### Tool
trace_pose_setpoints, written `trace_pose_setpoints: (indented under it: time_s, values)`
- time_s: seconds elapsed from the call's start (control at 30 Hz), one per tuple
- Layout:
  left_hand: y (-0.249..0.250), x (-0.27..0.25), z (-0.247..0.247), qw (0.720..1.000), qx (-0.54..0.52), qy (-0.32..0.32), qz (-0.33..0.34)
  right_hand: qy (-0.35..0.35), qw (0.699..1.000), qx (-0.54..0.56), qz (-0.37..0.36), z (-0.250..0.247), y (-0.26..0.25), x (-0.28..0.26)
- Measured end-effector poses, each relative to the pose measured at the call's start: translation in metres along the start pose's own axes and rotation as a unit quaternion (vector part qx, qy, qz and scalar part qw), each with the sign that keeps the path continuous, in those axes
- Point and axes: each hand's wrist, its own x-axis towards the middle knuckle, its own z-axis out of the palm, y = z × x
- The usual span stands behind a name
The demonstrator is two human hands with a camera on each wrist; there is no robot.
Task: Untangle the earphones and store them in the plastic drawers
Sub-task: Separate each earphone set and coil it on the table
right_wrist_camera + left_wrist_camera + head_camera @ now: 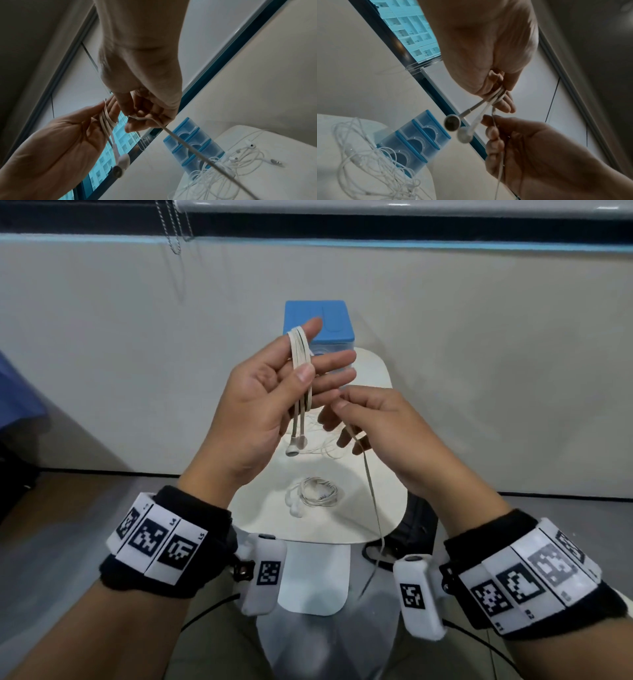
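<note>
My left hand (308, 361) is raised in front of the blue plastic drawers (318, 326). A beige earphone cord (301, 361) is wound in several loops round its fingers, and the thumb pins the loops. Two earbuds (295, 446) dangle below the palm, seen close in the left wrist view as earbuds (453, 123). My right hand (339, 402) pinches the loose end of the same cord (373, 501), which trails down past the table edge. In the right wrist view this cord (188, 147) runs taut from the right hand (137, 117).
On the small white table (376, 378) lie a coiled white earphone set (313, 491) and a loose tangled one (329, 448) under my hands. The drawers (419, 135) stand at the table's far edge against the wall. A black bag (414, 529) sits on the floor at the right.
</note>
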Motion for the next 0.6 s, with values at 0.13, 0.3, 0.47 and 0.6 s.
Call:
trace_pose_setpoints:
  time_s: [0.13,0.3,0.47,0.6]
  values:
    - [-0.003,0.000,0.005,0.999,0.041,-0.005,0.017,-0.002,0.998,0.060,0.010,0.004,-0.007,0.002]
    - [-0.010,-0.001,0.012,0.994,0.099,0.004,0.036,-0.011,0.989,0.127,0.069,0.011,-0.016,0.001]
    - [-0.022,-0.004,0.014,0.979,0.197,-0.012,0.047,-0.058,0.988,0.085,0.116,0.001,-0.017,-0.002]
    - [-0.028,-0.003,0.013,0.962,0.261,-0.021,0.073,-0.068,0.992,0.018,0.105,-0.008,-0.024,-0.005]
